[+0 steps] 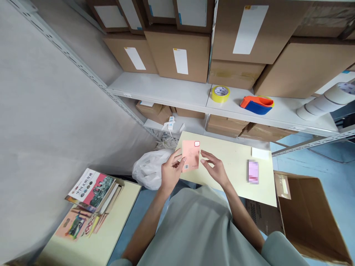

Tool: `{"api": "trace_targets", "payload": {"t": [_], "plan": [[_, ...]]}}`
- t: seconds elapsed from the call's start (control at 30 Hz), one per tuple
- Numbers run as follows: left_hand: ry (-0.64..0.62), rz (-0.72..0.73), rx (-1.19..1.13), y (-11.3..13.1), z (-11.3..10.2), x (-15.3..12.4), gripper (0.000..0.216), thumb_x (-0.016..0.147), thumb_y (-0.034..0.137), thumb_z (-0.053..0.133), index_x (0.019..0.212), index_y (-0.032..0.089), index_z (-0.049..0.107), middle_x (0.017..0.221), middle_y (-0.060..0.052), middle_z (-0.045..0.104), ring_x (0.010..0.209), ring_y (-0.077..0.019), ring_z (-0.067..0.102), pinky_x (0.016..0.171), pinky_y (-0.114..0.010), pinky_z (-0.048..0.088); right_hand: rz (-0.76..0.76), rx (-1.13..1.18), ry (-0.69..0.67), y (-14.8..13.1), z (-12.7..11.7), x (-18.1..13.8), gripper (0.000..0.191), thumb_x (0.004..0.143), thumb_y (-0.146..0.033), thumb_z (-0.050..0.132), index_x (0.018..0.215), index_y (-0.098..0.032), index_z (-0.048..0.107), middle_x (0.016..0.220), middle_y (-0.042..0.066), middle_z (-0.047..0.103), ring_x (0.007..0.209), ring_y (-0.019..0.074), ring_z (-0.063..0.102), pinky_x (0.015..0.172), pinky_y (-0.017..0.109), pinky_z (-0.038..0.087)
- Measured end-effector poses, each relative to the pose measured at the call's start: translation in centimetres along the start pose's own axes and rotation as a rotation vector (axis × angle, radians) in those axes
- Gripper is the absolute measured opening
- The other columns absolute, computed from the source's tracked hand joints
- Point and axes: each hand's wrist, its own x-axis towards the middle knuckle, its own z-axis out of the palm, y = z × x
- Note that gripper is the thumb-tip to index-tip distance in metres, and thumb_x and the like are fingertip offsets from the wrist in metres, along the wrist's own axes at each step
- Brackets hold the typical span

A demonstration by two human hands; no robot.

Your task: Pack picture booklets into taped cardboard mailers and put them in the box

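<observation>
A thin pink book (190, 156) with a barcode low on its cover and a small red-edged white label at the top is held up over the cream table (222, 155). My left hand (172, 170) grips it by its left edge, thumb across the front. Just beyond the book's right edge, my right hand (215, 167) hovers with fingers apart and nothing between them. On the same table, to the right, lie a pink blurred-out item (253, 171) and a white slip (260, 153).
Stacked books (93, 192) sit on a side table (119, 218) at left. A white plastic bag (148, 170) lies beside the work table. An open carton (310, 210) stands at right. Ahead, a shelf (172, 87) carries boxes, yellow tape (220, 94), a tape dispenser (256, 104) and white rolls (324, 101).
</observation>
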Motion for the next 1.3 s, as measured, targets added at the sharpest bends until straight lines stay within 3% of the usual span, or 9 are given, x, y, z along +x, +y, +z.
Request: {"api": "trace_targets", "payload": {"t": [0.13, 0.3, 0.5, 0.6, 0.7, 0.87, 1.03, 1.17, 1.3], "plan": [[0.049, 0.13, 0.224, 0.5, 0.8, -0.6, 0.057, 0.101, 0.049, 0.068, 0.152, 0.024, 0.063, 0.116, -0.009, 0.085, 0.066, -0.0173, 0.072, 0.076, -0.032, 0.062, 0.049, 0.11, -0.084, -0.6, 1.5, -0.6, 0.054, 0.095, -0.058, 0.076, 0.14, -0.028, 0.076, 0.147, 0.008, 0.072, 0.133, 0.0319, 0.072, 0.099, 0.044, 0.068], [-0.06, 0.189, 0.277, 0.1, 2.7, -2.1, 0.053, 0.104, 0.048, 0.065, 0.151, 0.024, 0.065, 0.121, -0.009, 0.083, 0.087, -0.0242, 0.08, 0.088, -0.034, 0.062, 0.114, 0.254, -0.072, -1.1, 3.1, -1.5, 0.068, 0.085, -0.06, 0.085, 0.143, -0.026, 0.074, 0.138, 0.007, 0.077, 0.125, 0.0362, 0.075, 0.097, 0.05, 0.069], [-0.157, 0.168, 0.258, -0.3, 4.2, -3.0, 0.059, 0.097, 0.043, 0.075, 0.153, 0.027, 0.063, 0.127, -0.009, 0.081, 0.089, -0.0261, 0.08, 0.089, -0.037, 0.063, 0.118, 0.244, -0.006, 0.3, 2.3, -1.3, 0.043, 0.093, -0.054, 0.07, 0.12, -0.024, 0.084, 0.103, 0.004, 0.084, 0.088, 0.0265, 0.079, 0.089, 0.044, 0.069], [-0.124, 0.114, 0.234, -0.6, 3.4, -2.1, 0.065, 0.094, 0.046, 0.078, 0.154, 0.029, 0.061, 0.136, -0.009, 0.078, 0.086, -0.0244, 0.078, 0.08, -0.035, 0.063, 0.192, 0.25, -0.001, 1.3, 1.2, -0.9, 0.042, 0.09, -0.053, 0.069, 0.114, -0.022, 0.085, 0.088, 0.001, 0.081, 0.073, 0.0213, 0.075, 0.077, 0.041, 0.07], [-0.054, -0.016, 0.132, -1.6, 1.7, -0.3, 0.067, 0.094, 0.053, 0.076, 0.152, 0.024, 0.062, 0.141, -0.013, 0.075, 0.084, -0.0213, 0.076, 0.07, -0.032, 0.06, 0.229, 0.302, -0.01, 1.6, 0.2, -0.8, 0.043, 0.088, -0.054, 0.072, 0.114, -0.022, 0.085, 0.094, 0.001, 0.082, 0.076, 0.0219, 0.076, 0.074, 0.041, 0.07], [-0.269, -0.259, -0.135, -4.6, -0.1, 1.8, 0.065, 0.084, 0.061, 0.081, 0.13, 0.016, 0.077, 0.112, -0.015, 0.084, 0.098, -0.027, 0.079, 0.075, -0.032, 0.059, 0.237, 0.348, -0.036, 1.8, -0.8, -0.8, 0.046, 0.088, -0.058, 0.076, 0.115, -0.022, 0.085, 0.102, 0.004, 0.083, 0.08, 0.0224, 0.078, 0.078, 0.043, 0.07], [-0.315, -0.377, -0.2, -8.8, 0.8, 1.5, 0.064, 0.073, 0.065, 0.085, 0.117, 0.017, 0.083, 0.114, -0.016, 0.084, 0.097, -0.0287, 0.08, 0.071, -0.032, 0.06, 0.299, 0.333, -0.068, 5.7, -0.4, 0.3, 0.061, 0.083, -0.069, 0.079, 0.121, -0.022, 0.083, 0.099, 0.005, 0.083, 0.085, 0.0226, 0.078, 0.084, 0.044, 0.069], [-0.329, -0.443, -0.173, -12.5, 2.5, 1.6, 0.05, 0.071, 0.056, 0.084, 0.102, 0.017, 0.084, 0.104, -0.014, 0.085, 0.086, -0.0249, 0.079, 0.069, -0.032, 0.06, 0.354, 0.189, -0.075, 10.7, 0.9, 1.7, 0.064, 0.069, -0.075, 0.084, 0.097, -0.017, 0.084, 0.073, 0.002, 0.077, 0.069, 0.0195, 0.071, 0.076, 0.04, 0.066], [-0.326, -0.377, -0.109, -15.3, 3.8, 2.6, 0.028, 0.067, 0.032, 0.081, 0.09, 0.017, 0.083, 0.083, -0.01, 0.083, 0.071, -0.022, 0.075, 0.062, -0.03, 0.058, 0.378, 0.041, -0.079, 14.4, 2.8, 3.3, 0.052, 0.071, -0.072, 0.079, 0.075, -0.02, 0.079, 0.059, -0.003, 0.069, 0.062, 0.018, 0.066, 0.069, 0.036, 0.063]]}}
